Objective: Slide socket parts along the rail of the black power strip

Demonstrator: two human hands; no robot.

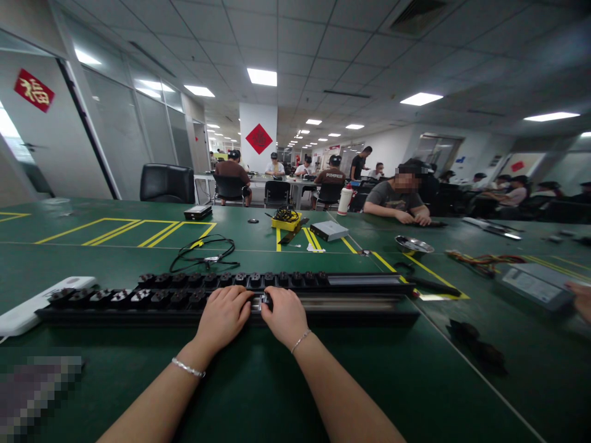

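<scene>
Two long black power track rails lie side by side across the table. On the front rail (364, 319), a row of black plug-socket modules (120, 296) fills the left part, while its right part is a bare channel. Several similar modules sit on the rear rail (369, 280). My left hand (225, 314) curls over the front rail at the right end of its row, fingers bent and thumb along the channel. A small black module (266, 300) is pinched between the thumb and fingers of my right hand (286, 315), right at the channel. Its underside is hidden.
A white power strip (50, 303) touches the left side. Behind the rails are a black cable (207, 252), a yellow box (285, 221), a grey drive (329, 231) and a metal bowl (414, 245). A power supply (535, 286) lies right, near another person's hand (580, 299).
</scene>
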